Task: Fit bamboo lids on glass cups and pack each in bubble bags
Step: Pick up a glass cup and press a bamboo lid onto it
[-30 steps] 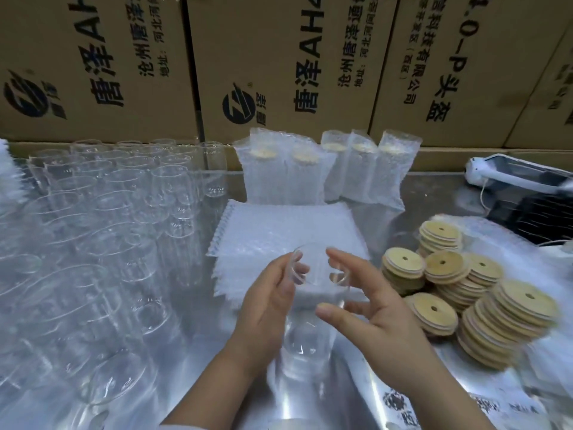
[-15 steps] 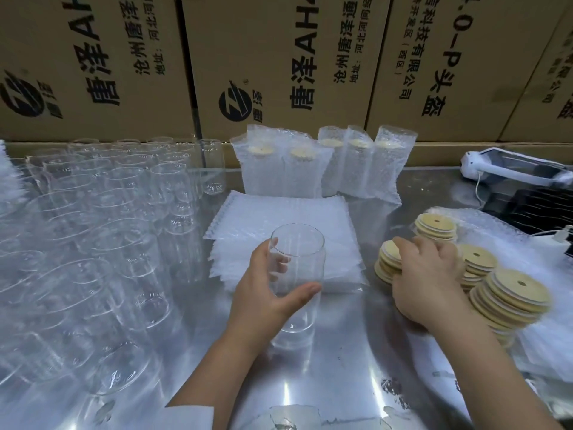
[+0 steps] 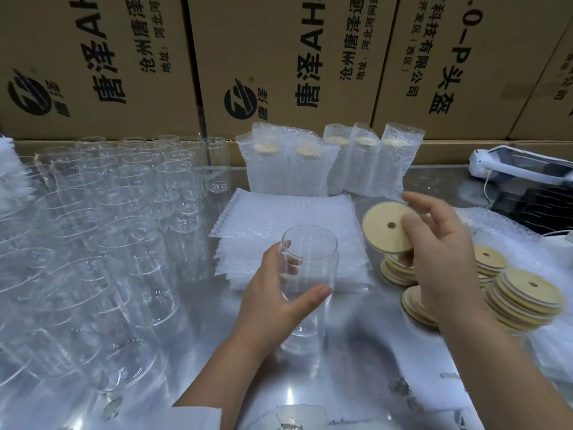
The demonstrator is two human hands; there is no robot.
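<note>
Nearest you, on the shiny bench [image 3: 356, 377], your left grip [image 3: 279, 296] wraps the glass cup [image 3: 316, 265], thumb in front and fingers curled behind. The cup stands upright with its mouth open. Just to its right, your right grip [image 3: 440, 259] pinches a bamboo lid [image 3: 383, 226] by its edge, holding it tilted in the air, near the rim but not on it.

A tilted lid may seat crooked or jam on one side, and pressing it home could skid the cup on the slick metal. Your right forearm hangs over the leaning lid stacks [image 3: 527, 299], so a low sweep could topple them. A jerk to the left could strike the crowded empty glasses [image 3: 124, 228].

Beyond the cup lie the flat bubble bags [image 3: 288, 209], then five packed cups [image 3: 325, 159] standing before the cartons [image 3: 279, 57].

The lid's underside and the fingers beneath it are hidden. The cup's base blurs into reflections, and the glasses overlap too much to count. A white device [image 3: 521, 169] at far right is cut off by the frame.
</note>
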